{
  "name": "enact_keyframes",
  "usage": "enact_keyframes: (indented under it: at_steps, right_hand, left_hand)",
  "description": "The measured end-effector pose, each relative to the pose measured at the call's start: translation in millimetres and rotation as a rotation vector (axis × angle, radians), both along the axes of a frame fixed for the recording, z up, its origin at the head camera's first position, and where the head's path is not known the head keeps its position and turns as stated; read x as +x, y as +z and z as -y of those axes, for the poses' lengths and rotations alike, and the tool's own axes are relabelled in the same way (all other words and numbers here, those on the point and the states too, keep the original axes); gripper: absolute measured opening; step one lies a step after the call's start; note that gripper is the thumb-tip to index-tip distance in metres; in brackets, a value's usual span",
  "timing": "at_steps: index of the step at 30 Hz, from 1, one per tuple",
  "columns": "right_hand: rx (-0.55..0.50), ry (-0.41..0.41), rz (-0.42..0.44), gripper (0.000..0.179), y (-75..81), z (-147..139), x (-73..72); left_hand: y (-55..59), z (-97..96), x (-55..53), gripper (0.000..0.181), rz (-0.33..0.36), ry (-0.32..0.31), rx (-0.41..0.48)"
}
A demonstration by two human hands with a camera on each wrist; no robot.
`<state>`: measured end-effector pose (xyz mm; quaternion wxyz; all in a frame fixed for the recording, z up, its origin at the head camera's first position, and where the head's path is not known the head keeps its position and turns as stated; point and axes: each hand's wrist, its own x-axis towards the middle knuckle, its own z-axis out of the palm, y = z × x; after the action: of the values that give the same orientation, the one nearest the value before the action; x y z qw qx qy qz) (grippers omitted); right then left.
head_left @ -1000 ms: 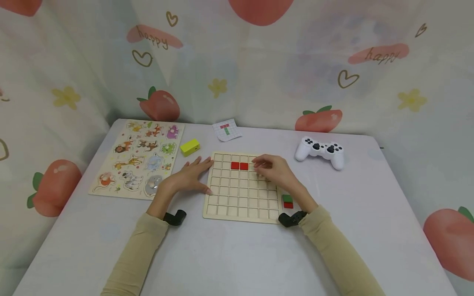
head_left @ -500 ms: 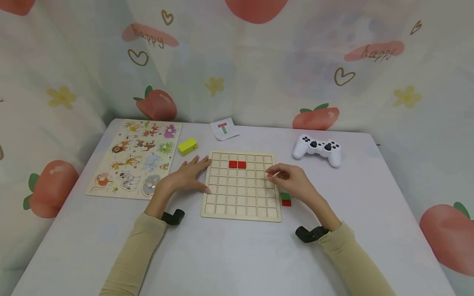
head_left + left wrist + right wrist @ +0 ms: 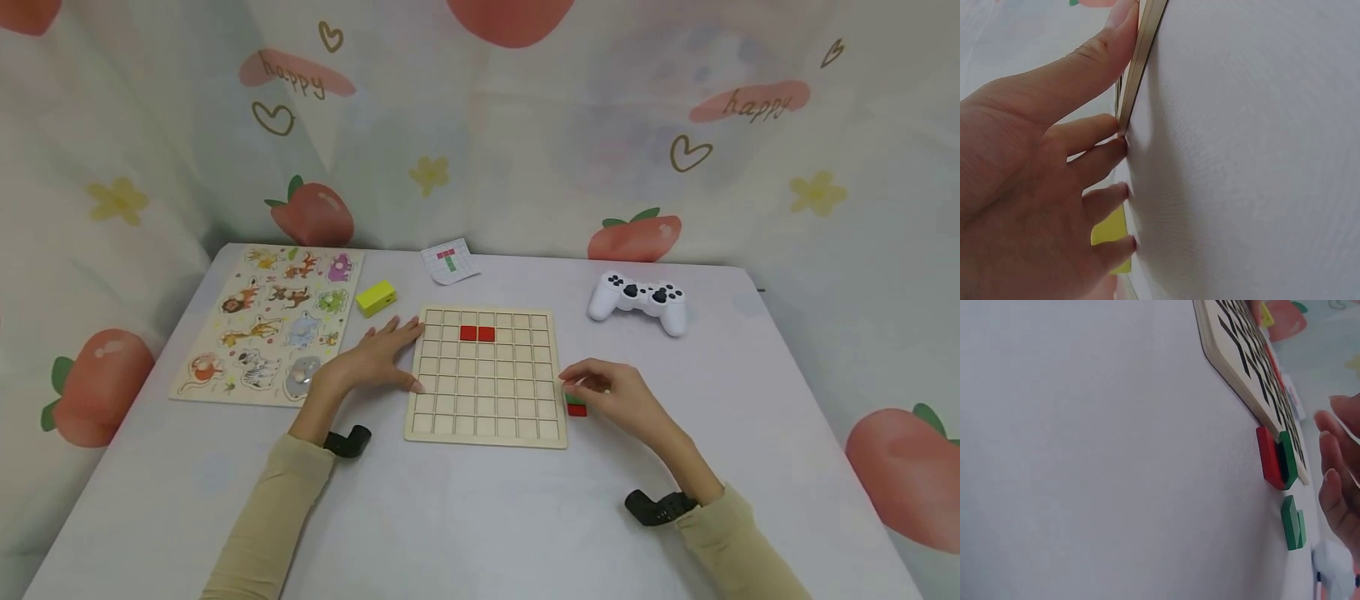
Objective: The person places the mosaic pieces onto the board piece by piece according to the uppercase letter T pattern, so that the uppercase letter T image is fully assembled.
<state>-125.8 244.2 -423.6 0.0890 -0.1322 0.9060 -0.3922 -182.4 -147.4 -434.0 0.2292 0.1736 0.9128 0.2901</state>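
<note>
A wooden grid board [image 3: 476, 429] lies mid-table in the head view. Two red square tiles [image 3: 477, 334] sit side by side near its top. My left hand [image 3: 372, 360] rests at the board's left edge, fingers spread; in the left wrist view the thumb [image 3: 1085, 72] touches the rim. Just off the right edge, my right hand [image 3: 611, 393] hovers over loose tiles with fingers bent and nothing visible between them. Under it are a red tile [image 3: 577, 411] and a green one, partly hidden. More green tiles [image 3: 1291, 522] show in the right wrist view, below the hand's fingertips.
An animal peg puzzle [image 3: 240, 398] lies at the left. Behind the grid board are a yellow block [image 3: 377, 297] and a paper card [image 3: 450, 261] with a red-and-green T pattern. A white game controller [image 3: 637, 302] lies at the back right. A patterned curtain [image 3: 510, 142] backs the table.
My right hand has moved from over the board, near the red tiles, right and toward me to the loose tiles. The left hand stays at the board's edge. The head view has shifted slightly.
</note>
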Motion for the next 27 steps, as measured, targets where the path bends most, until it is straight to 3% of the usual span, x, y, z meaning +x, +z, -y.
enact_keyframes:
  at_steps: [15, 27]
  right_hand:
    - [-0.003, 0.037, 0.048, 0.017, -12.8, -9.5, 16.9]
    - [0.079, 0.002, -0.051, 0.02, -15.2, -14.2, 14.5]
  left_hand:
    - [1.7, 0.1, 1.1, 0.104, 0.001, 0.0, 0.007]
    - [0.6, -0.5, 0.5, 0.104, -0.002, -0.002, 0.008]
